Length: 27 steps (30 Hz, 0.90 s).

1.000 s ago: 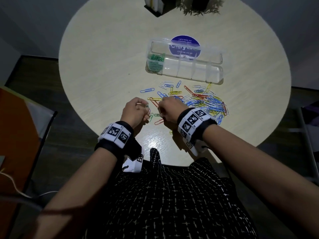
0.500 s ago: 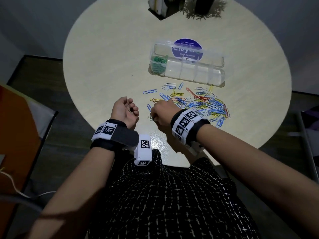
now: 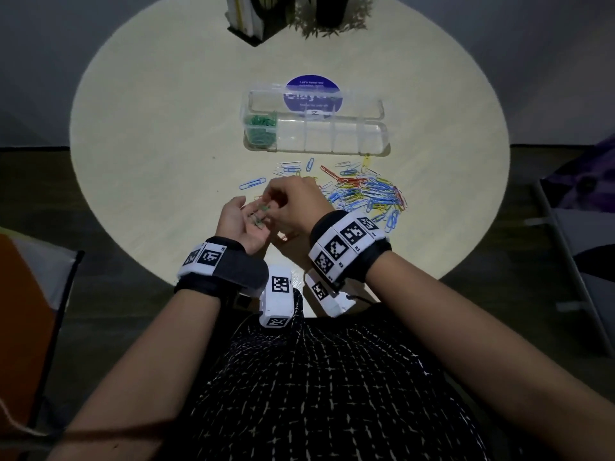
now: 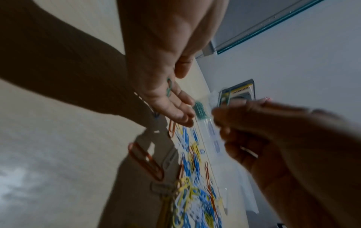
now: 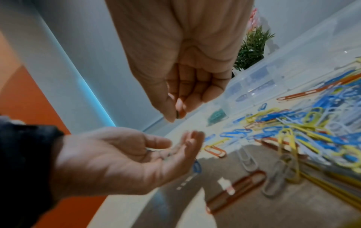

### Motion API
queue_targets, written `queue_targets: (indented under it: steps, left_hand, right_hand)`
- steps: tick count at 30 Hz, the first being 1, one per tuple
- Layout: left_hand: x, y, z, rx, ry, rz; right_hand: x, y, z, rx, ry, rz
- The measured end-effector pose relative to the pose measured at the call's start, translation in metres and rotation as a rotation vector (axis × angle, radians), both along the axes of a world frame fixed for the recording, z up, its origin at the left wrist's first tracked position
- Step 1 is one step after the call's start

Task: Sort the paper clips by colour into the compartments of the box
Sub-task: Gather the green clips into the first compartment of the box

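My left hand (image 3: 238,221) lies palm up just above the round table (image 3: 149,144), fingers relaxed, with a couple of green paper clips (image 3: 259,216) loose in it; one green clip (image 4: 168,88) shows on the palm. My right hand (image 3: 296,204) hovers over that palm, thumb and forefinger pinching a small green clip (image 5: 178,115). The clear compartment box (image 3: 382,128) stands open further back, with green clips (image 3: 259,128) filling its leftmost compartment. The mixed pile of blue, yellow, red and white clips (image 3: 369,194) lies between the box and my right hand.
A round blue sticker (image 3: 312,94) shows through the box lid. A holder (image 3: 246,18) and a small plant (image 3: 332,15) stand at the table's far edge. An orange chair (image 3: 23,311) is at my left. Red clips (image 5: 234,189) lie near my right wrist.
My left hand has turned palm up and uncurled its fingers. My right hand has come up off the table and moved left over the left palm with a clip.
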State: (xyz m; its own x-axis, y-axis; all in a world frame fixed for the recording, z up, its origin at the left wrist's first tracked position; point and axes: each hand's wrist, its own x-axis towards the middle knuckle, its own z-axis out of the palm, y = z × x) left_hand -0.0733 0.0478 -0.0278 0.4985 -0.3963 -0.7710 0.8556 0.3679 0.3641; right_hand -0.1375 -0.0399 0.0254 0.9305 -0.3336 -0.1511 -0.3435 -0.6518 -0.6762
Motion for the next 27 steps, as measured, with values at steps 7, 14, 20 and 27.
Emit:
queue_targets:
  steps: [7,14,20,27]
  left_hand:
    - [-0.009,-0.026,0.005,-0.029,0.010,-0.433]
    - [-0.016,-0.041,0.007,-0.019,-0.034,-0.517]
    - [-0.022,-0.050,0.007,0.019,-0.047,-0.507]
    - [-0.019,-0.045,0.004,0.031,-0.020,-0.408]
  right_hand:
    - [-0.051,-0.062,-0.004,0.041,0.026,-0.211]
    - [-0.115,-0.102,-0.034,-0.192,0.370,-0.016]
    - [-0.110,-0.104,-0.042,-0.336,0.361,0.144]
    - [-0.097,-0.101,-0.043,-0.453,0.343,0.190]
